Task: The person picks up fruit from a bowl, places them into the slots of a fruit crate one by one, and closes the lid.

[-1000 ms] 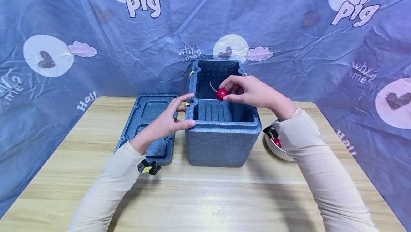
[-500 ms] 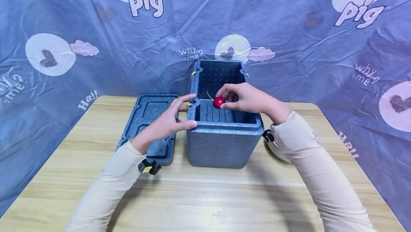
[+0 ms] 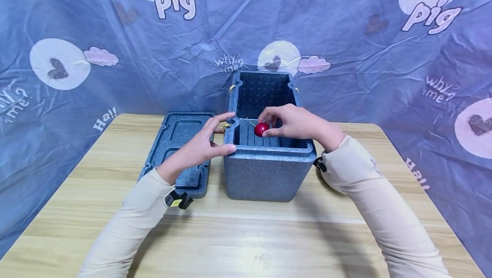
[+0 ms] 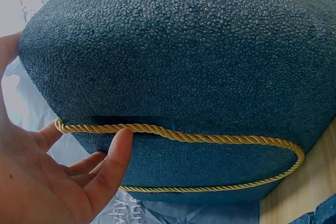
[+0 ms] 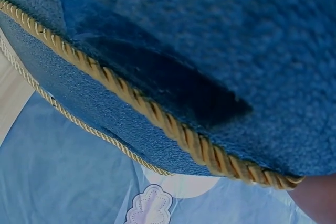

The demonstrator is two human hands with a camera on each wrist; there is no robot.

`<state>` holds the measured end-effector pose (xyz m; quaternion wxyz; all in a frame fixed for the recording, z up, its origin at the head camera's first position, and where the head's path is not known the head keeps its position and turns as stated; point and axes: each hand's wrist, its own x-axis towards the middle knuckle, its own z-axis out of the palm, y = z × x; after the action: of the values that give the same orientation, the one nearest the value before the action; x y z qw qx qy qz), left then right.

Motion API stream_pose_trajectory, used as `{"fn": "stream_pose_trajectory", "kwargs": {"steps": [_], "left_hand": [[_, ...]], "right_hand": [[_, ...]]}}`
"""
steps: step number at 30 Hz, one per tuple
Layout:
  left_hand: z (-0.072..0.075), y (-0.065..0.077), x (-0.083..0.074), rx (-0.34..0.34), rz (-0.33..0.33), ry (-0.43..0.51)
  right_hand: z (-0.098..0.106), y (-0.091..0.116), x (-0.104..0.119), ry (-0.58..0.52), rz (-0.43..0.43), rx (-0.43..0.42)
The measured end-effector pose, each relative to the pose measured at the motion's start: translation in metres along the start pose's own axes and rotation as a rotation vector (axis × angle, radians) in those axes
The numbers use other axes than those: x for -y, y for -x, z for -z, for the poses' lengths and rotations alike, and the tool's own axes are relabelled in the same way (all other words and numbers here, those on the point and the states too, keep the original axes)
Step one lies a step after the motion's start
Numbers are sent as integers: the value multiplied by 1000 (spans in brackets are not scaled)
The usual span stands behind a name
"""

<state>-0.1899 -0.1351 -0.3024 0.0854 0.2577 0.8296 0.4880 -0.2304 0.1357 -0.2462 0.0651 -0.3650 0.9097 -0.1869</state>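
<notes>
A red cherry (image 3: pixel 261 130) with a thin green stem is pinched between the thumb and fingers of my right hand (image 3: pixel 297 122). Those fingertips are inside the open top of a blue-grey foam box (image 3: pixel 269 179), above its ridged floor. Against the box's left rim rests my left hand (image 3: pixel 197 143), thumb on the near corner and fingers spread along the side. In the left wrist view, a twisted gold rope handle (image 4: pixel 226 139) crosses the box wall beside that hand's fingers. The right wrist view shows the box's outer wall and rope (image 5: pixel 131 98); the cherry is hidden there.
Left of the box lies its blue-grey lid (image 3: pixel 184 126), recessed side up. A white bowl (image 3: pixel 331 184) stands to the right, mostly covered by my right sleeve. Behind the wooden table (image 3: pixel 246 244) hangs a printed blue cloth (image 3: pixel 215 21).
My right hand has lowered the cherry further into the box and slightly toward me. Its sleeve now covers more of the bowl. The left hand has stayed on the rim.
</notes>
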Motion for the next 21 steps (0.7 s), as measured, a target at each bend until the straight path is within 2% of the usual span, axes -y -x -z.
{"fn": "stream_pose_trajectory", "kwargs": {"steps": [7,13,21], "left_hand": [[0,0,-1,1,-1,1],[0,0,0,6,1,10],[-2,1,4,-13,-9,1]], "right_hand": [[0,1,3,75,-64,36],[0,0,4,111,-57,58],[-1,2,4,98,-20,9]]}}
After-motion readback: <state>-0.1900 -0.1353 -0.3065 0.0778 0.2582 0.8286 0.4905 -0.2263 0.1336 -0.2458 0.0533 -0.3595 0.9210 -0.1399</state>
